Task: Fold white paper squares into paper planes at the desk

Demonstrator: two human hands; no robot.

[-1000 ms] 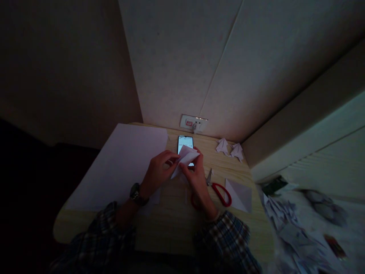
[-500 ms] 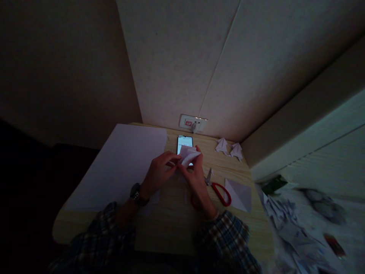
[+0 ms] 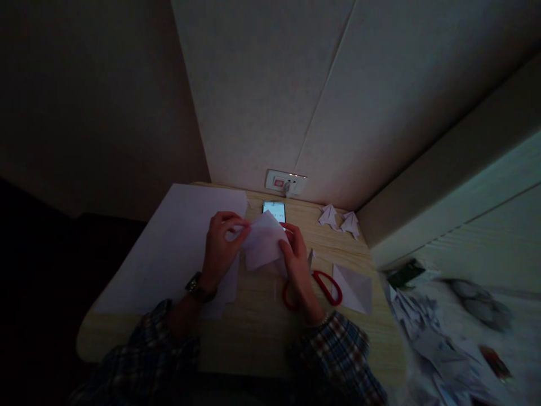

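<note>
Plaid sleeves (image 3: 332, 355) come in nearest, at 5 and 7 o'clock from the folded paper (image 3: 264, 242). At 4 o'clock lie red-handled scissors (image 3: 327, 290), their blades now more hidden by the right hand (image 3: 296, 256), their nearer loop more exposed; just beyond, a creased paper piece (image 3: 355, 288) is unmoved. Held up between both hands, the folded paper was a narrow bundle half a second ago and now shows one broad face. The left hand (image 3: 220, 242) has shifted toward 9 o'clock, fingertips pinching the left edge; the right grips the opposite side, thumb on the near face. Large white paper (image 3: 173, 242) lies at 9 o'clock. Toward 1 o'clock, the phone (image 3: 275, 208) has its lower end covered; between 2 and 3, two paper figures (image 3: 328, 216) stay put.
</note>
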